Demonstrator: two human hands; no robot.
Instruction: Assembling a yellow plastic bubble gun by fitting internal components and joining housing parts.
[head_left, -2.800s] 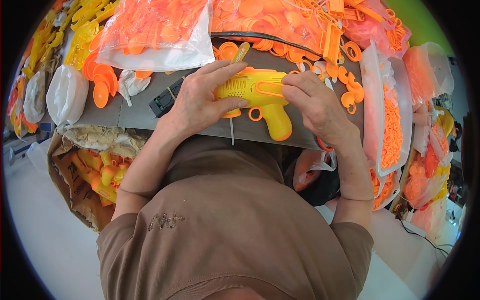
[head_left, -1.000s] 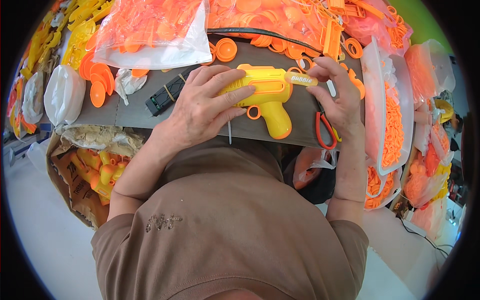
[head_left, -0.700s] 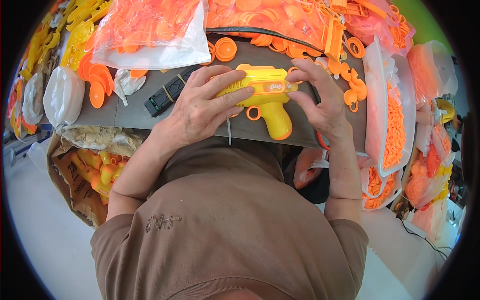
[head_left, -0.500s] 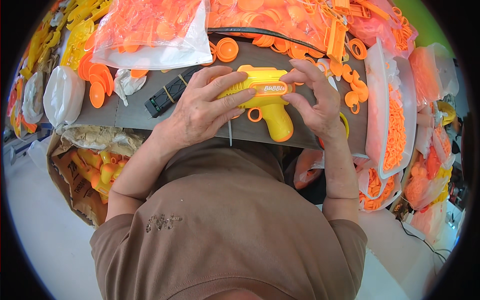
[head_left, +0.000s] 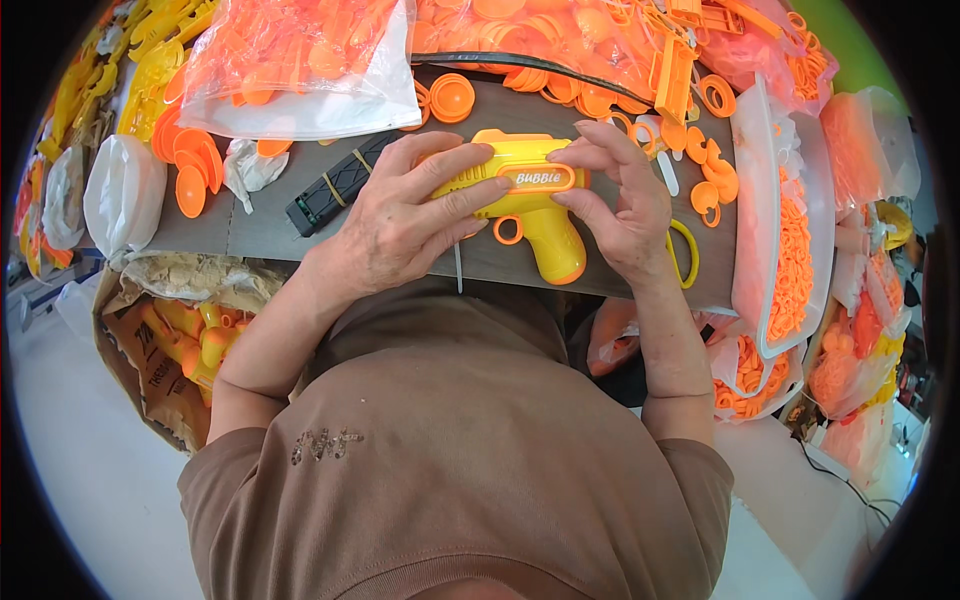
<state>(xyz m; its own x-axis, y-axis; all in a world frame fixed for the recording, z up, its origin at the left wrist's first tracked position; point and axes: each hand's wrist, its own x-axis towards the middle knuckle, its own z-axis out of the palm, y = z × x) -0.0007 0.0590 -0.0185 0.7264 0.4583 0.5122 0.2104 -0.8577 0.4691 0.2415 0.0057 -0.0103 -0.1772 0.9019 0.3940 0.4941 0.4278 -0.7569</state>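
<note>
A yellow toy gun [head_left: 520, 150] with an orange trigger, an orange grip base and an orange-framed oval panel [head_left: 541, 178] is held level above the table's front edge. My left hand [head_left: 405, 215] wraps round its rear half, fingers laid across the side. At the front end, my right hand [head_left: 625, 195] pinches the gun between thumb and fingertips, beside the panel's end. Whether a small part sits between those fingertips is hidden. The grip [head_left: 553, 245] hangs down between my hands.
A dark electric tool [head_left: 335, 190] lies left of my left hand. Yellow scissor-like handles [head_left: 684, 255] lie right of my right wrist. Orange parts fill a clear bag [head_left: 310, 115] behind and a bin [head_left: 770, 320] at right. A carton [head_left: 150, 370] holds more yellow guns.
My right hand has shifted slightly left, its fingertips closing on the gun's front end. The whole oval panel now shows, and the yellow handles beside my right wrist are more exposed.
</note>
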